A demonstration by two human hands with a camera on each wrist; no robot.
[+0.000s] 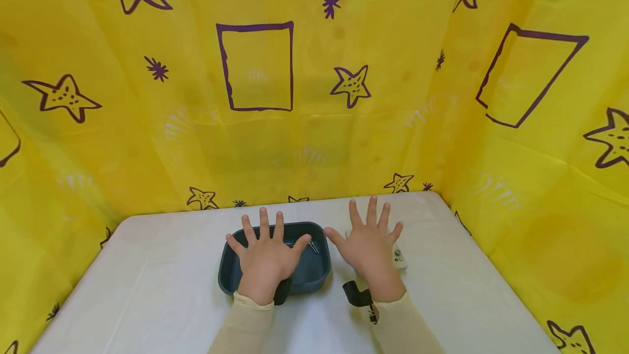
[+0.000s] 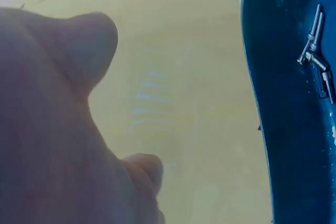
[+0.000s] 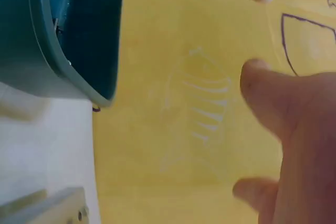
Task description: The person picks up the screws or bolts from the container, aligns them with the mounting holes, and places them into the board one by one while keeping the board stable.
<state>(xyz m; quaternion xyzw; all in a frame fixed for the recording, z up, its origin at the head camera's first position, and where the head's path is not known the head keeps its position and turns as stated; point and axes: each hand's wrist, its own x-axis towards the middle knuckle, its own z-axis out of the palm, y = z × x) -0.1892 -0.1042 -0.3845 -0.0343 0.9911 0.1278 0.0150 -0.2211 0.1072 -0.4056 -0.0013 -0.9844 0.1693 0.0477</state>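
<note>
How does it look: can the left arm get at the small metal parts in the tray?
Probably yes: the left grip appears above the open tray, holding nothing, and no lid covers the small metal parts.

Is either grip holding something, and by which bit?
No, nothing is held. The left grip and right grip both have fingers spread apart, and the metal pieces lie in the tub.

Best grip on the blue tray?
Likely its two short end walls, from left and right: the tray is oblong with raised sides, and gripping both ends should keep it level for the metal pieces inside. The pale block stands apart, leaving a gap at right.
</note>
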